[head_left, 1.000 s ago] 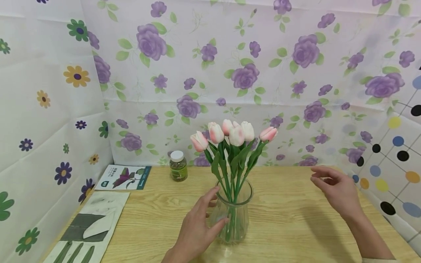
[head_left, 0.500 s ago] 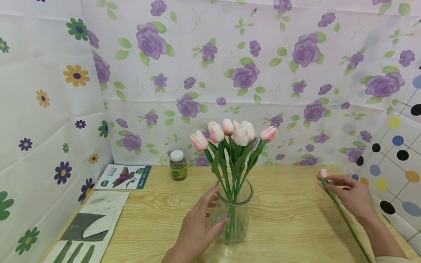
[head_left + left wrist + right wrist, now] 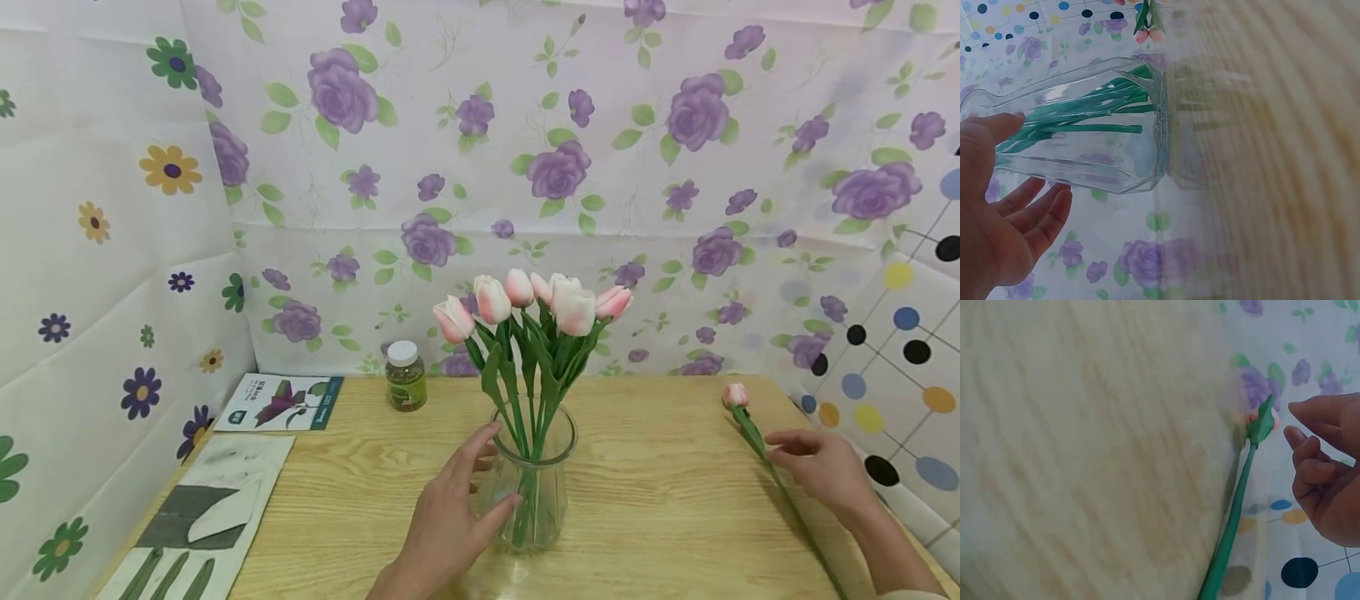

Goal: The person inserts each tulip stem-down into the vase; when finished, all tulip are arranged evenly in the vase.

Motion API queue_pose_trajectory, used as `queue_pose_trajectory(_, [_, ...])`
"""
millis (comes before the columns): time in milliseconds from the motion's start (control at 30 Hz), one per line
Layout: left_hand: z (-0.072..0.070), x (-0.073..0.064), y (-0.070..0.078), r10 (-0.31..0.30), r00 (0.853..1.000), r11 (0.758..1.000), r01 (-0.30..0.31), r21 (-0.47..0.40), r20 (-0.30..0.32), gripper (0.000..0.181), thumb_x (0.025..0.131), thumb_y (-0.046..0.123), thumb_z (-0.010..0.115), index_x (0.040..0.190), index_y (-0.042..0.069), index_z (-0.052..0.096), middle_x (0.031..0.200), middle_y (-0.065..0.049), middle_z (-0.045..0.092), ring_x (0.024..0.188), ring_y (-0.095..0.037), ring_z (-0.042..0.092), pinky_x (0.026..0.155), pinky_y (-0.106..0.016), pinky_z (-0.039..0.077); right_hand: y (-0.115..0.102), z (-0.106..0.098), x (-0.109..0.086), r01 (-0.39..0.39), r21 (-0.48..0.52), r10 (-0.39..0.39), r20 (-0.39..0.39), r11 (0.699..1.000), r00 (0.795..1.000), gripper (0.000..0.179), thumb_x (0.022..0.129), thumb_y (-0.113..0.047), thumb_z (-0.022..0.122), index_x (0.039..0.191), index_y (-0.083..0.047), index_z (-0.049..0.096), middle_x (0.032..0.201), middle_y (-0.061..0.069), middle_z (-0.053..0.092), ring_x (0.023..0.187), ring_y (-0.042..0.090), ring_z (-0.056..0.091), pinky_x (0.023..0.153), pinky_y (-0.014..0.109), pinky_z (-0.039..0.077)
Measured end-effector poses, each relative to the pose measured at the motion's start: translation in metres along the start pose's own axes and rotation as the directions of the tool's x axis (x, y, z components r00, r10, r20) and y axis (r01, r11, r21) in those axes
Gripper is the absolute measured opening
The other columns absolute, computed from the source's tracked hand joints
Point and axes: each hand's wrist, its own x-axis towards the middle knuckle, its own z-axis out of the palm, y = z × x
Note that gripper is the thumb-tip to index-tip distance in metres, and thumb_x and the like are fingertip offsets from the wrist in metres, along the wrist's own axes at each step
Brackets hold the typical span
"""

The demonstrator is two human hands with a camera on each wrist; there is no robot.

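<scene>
A clear glass vase (image 3: 551, 500) holds several pink-and-white tulips (image 3: 492, 302), their green stems crossing inside the glass. My left hand (image 3: 450, 521) grips the vase from the left, thumb across the front and fingers around the side. In the left wrist view, the thumb lies against the glass over the cut stems (image 3: 1104, 115). One single tulip (image 3: 738, 408) lies on the table at the right, its stem running toward me. Beside its leaves hovers my right hand (image 3: 825, 475), fingers loosely bent. The right wrist view shows a gap between those fingertips and the green stem (image 3: 1235, 519).
A white-capped jar (image 3: 407, 379) stands behind and left of the vase. A printed booklet (image 3: 281, 404) lies at the back left of the wooden table (image 3: 637, 533), with a grey-and-white printed sheet (image 3: 217, 475) in front of it. Patterned cloth walls (image 3: 480, 192) enclose the table.
My right hand has drawn right and toward me, uncovering the lying tulip. In the vase, the front bloom has swung to the right. My left hand stays in place.
</scene>
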Motion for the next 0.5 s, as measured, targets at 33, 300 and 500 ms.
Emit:
queue_pose_trajectory(33, [0.0, 0.0, 0.0, -0.002, 1.0, 1.0, 0.002, 0.0, 0.002, 0.088, 0.087, 0.017, 0.088, 0.16, 0.027, 0.04, 0.128, -0.002, 0.07, 0.108, -0.024, 0.074, 0.079, -0.034, 0.064, 0.002, 0.0, 0.0, -0.006, -0.001, 0.006, 0.013, 1.0, 1.0, 0.045, 0.105, -0.027, 0.067, 0.132, 0.008, 0.067, 0.11, 0.019, 0.075, 0.08, 0.003, 0.059, 0.062, 0.029, 0.052])
queue_pose_trajectory(300, [0.0, 0.0, -0.001, -0.012, 1.0, 1.0, 0.012, -0.014, 0.004, 0.089, 0.087, 0.02, 0.089, 0.16, 0.029, 0.04, 0.129, -0.004, 0.07, 0.109, -0.024, 0.074, 0.08, -0.033, 0.064, 0.015, 0.005, -0.001, -0.005, -0.077, 0.007, 0.024, 0.997, 1.0, 0.033, 0.099, -0.024, 0.073, 0.119, 0.003, 0.076, 0.104, 0.016, 0.078, 0.081, 0.005, 0.06, 0.063, 0.025, 0.049])
queue_pose_trajectory(500, [0.001, 0.0, -0.002, -0.011, 1.0, 1.0, 0.011, -0.012, 0.003, 0.089, 0.087, 0.021, 0.089, 0.16, 0.03, 0.04, 0.128, -0.005, 0.07, 0.109, -0.024, 0.074, 0.079, -0.033, 0.064, 0.017, 0.009, 0.002, -0.028, -0.1, 0.034, 0.062, 0.995, 0.997, 0.029, 0.096, -0.023, 0.076, 0.113, 0.001, 0.078, 0.104, 0.017, 0.078, 0.083, 0.013, 0.061, 0.062, 0.026, 0.049])
